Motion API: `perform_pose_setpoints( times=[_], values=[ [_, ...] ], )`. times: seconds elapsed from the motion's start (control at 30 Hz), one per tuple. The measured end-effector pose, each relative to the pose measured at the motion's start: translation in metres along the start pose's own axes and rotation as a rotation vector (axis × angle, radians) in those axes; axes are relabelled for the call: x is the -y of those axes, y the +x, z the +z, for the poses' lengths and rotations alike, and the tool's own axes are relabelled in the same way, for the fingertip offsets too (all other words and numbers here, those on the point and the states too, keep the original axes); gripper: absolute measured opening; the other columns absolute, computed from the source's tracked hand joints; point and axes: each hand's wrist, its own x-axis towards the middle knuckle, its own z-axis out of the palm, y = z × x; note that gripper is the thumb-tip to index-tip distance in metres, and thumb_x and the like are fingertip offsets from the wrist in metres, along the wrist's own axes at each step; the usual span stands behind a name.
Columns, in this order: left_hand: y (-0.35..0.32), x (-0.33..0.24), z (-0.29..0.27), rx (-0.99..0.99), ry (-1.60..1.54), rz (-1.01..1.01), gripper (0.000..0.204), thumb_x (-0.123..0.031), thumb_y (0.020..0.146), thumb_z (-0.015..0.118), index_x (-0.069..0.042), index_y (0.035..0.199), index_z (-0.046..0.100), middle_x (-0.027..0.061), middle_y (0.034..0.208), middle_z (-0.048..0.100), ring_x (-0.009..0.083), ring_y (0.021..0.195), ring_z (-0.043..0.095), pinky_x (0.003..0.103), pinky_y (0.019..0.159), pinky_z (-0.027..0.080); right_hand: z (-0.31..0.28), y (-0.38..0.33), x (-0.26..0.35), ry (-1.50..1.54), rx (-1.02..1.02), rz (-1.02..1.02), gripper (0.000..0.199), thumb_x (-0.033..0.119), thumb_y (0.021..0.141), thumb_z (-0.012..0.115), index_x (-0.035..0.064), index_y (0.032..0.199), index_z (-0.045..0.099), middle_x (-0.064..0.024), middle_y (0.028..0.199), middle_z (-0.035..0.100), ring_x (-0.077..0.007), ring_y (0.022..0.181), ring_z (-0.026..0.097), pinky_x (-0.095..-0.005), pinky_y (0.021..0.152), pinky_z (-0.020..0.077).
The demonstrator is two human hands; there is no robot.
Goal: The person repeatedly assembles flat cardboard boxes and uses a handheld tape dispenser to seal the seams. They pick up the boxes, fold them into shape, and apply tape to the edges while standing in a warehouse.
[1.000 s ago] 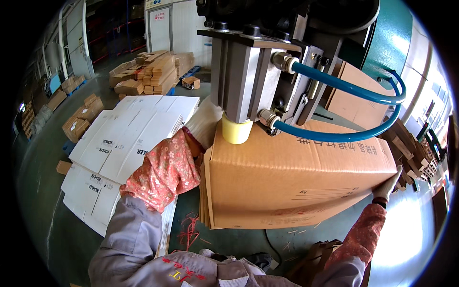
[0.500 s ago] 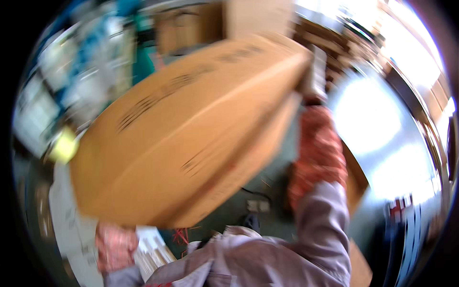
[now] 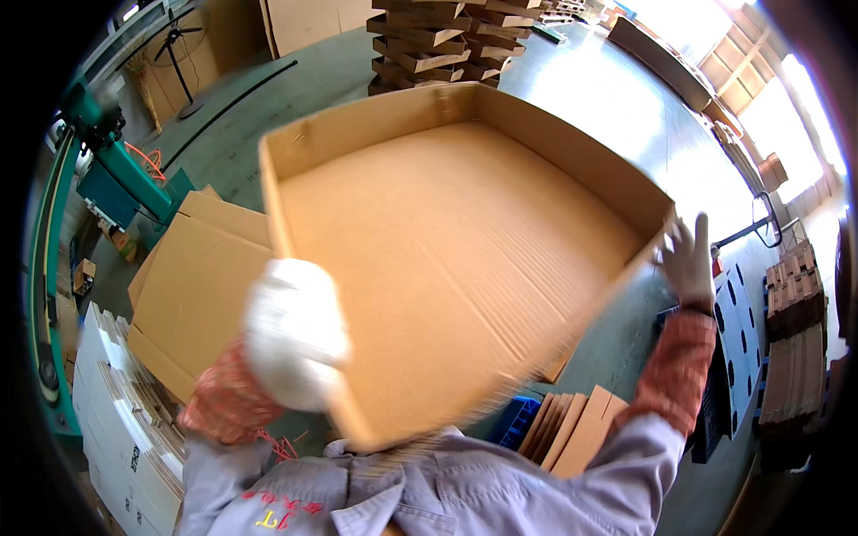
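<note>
A large shallow cardboard tray (image 3: 456, 241) is tilted in front of me, its open side and ridged inner bottom facing me. My left hand (image 3: 299, 335), in a white glove and blurred, is closed at the tray's near left wall; its fingertips are hidden. At the right corner, my right hand (image 3: 690, 263), also gloved, has its fingers stretched out and apart. Its palm side is next to the tray wall, and I cannot tell whether it touches. Patterned reddish sleeve covers go over both forearms.
Stacked cardboard trays (image 3: 420, 45) stand beyond the held one. Flat cardboard sheets (image 3: 206, 277) lie to the left, above white flattened boxes (image 3: 125, 447). A green machine (image 3: 134, 174) and a fan (image 3: 179, 62) stand far left. Folded cardboard (image 3: 581, 429) is near my right elbow.
The cardboard tray has turned from its printed outside to its open inside. My right hand's fingers are now spread at its right corner. The view has swung toward the stacked trays.
</note>
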Motion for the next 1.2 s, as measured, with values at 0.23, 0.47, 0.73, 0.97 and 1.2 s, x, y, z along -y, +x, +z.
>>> perform_pose_setpoints(
  times=[0.23, 0.47, 0.73, 0.97, 1.2],
  values=[
    [0.055, 0.047, 0.249, 0.324, -0.343, 0.182, 0.025, -0.038, 0.083, 0.059, -0.022, 0.064, 0.055, -0.0008, 0.052, 0.051, 0.0206, 0.047, 0.053, 0.036, 0.048, 0.039, -0.159, 0.001, 0.024, -1.514, -0.96, -0.582, 0.024, 0.005, 0.076, 0.06, 0.0024, 0.1, 0.063, -0.0078, 0.087, 0.063, -0.0209, 0.078, 0.061, -0.0338, 0.074, 0.0529],
    [0.002, 0.09, 0.35, 0.433, -0.404, -0.007, 0.048, -0.048, 0.087, 0.057, -0.014, 0.054, 0.058, 0.0041, 0.053, 0.058, 0.025, 0.053, 0.061, 0.04, 0.053, 0.044, -0.219, -0.007, 0.082, -1.535, -0.881, -0.904, 0.032, 0.001, 0.073, 0.051, 0.0011, 0.103, 0.061, -0.0039, 0.088, 0.059, -0.0179, 0.075, 0.056, -0.0314, 0.073, 0.0486],
    [-0.055, 0.13, 0.357, 0.978, -0.311, -0.132, 0.043, -0.042, 0.091, 0.053, -0.011, 0.065, 0.069, 0.0078, 0.067, 0.069, 0.0272, 0.068, 0.067, 0.038, 0.068, 0.049, -0.336, -0.018, 0.033, -1.171, -0.995, -1.04, 0.066, -0.007, 0.077, 0.051, 0.0019, 0.142, 0.044, -0.0147, 0.124, 0.059, -0.0289, 0.103, 0.061, -0.0399, 0.093, 0.0502],
    [-0.106, 0.113, 0.331, 0.429, -0.071, -0.476, 0.02, -0.026, 0.072, 0.064, -0.009, 0.076, 0.055, 0.007, 0.079, 0.054, 0.0254, 0.079, 0.056, 0.038, 0.073, 0.047, -0.401, -0.037, 0.093, -1.089, -1.077, -0.913, 0.064, 0.029, 0.094, 0.057, 0.0103, 0.151, 0.033, -0.014, 0.13, 0.057, -0.0302, 0.107, 0.061, -0.046, 0.091, 0.0514],
    [-0.23, 0.032, 0.212, 0.338, 0.328, -1.369, 0.023, -0.026, 0.079, 0.064, -0.007, 0.091, 0.066, 0.0117, 0.099, 0.065, 0.0325, 0.098, 0.062, 0.044, 0.087, 0.049, -0.459, -0.082, -0.022, -0.191, -0.991, -0.968, 0.043, 0.039, 0.099, 0.051, 0.0128, 0.133, 0.051, -0.002, 0.112, 0.065, -0.0164, 0.081, 0.056, -0.0314, 0.073, 0.048]
  ],
)
